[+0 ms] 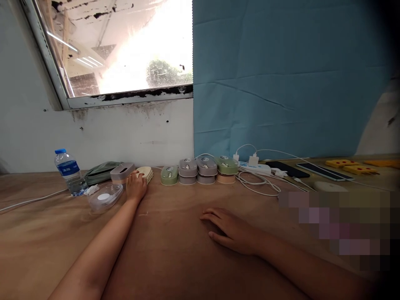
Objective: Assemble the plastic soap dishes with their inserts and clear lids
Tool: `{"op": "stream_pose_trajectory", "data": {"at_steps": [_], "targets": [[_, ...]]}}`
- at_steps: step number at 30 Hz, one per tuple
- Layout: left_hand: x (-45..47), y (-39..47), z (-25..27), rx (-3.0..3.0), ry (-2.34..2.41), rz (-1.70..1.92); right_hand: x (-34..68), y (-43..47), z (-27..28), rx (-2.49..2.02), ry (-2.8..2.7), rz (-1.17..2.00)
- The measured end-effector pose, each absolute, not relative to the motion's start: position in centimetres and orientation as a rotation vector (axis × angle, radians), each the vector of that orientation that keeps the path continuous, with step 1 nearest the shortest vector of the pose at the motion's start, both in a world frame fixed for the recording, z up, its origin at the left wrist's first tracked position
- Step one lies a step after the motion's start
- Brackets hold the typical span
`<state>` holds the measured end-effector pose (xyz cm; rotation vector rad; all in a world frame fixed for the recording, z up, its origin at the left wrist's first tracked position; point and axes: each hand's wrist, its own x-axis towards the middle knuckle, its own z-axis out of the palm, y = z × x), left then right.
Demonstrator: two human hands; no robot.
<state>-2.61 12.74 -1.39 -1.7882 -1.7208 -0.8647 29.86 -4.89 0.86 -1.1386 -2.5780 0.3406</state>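
My left hand (136, 186) reaches far forward, its fingers bent over the near left side of a small stack of cream-coloured, flat oval pieces (148, 173). Just left of it stands a grey-pink box (118, 173) with a dark slot in its top. A clear plastic lid or shallow container (104, 197) lies nearer to me. My right hand (233, 231) rests on the brown table (175, 241), fingers spread and nothing in them. Beyond it, along the wall, are a single green oval case (169, 176) and stacked pairs of grey cases (188, 167) and green-over-orange cases (227, 165).
A water bottle (69, 173) and a dark green pouch (100, 171) stand at the left. On the right are a white power strip (254, 166) with cables, two phone-like slabs (325, 171) and yellow blocks (361, 169). A blurred patch covers the right edge.
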Motion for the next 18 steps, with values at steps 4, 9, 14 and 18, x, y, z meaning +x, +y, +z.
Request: {"op": "stream_pose_trajectory", "data": {"at_steps": [4,9,14,18], "targets": [[1.4,12.2,-1.1,-1.791,-1.672,-1.123,29.5,-5.0,1.1,-1.141,-2.599,0.288],[6.9,12.7,-2.2,-1.956,-1.61,-1.203,29.4,-5.1,1.2,-1.147,-2.597,0.251],[7.1,14.0,-3.2,-2.22,-1.637,-1.04,29.5,-5.0,1.1,-1.153,-2.594,0.25],[6.0,13.9,-3.2,-2.217,-1.698,-1.084,29.5,-5.0,1.1,-1.148,-2.581,0.267]]}}
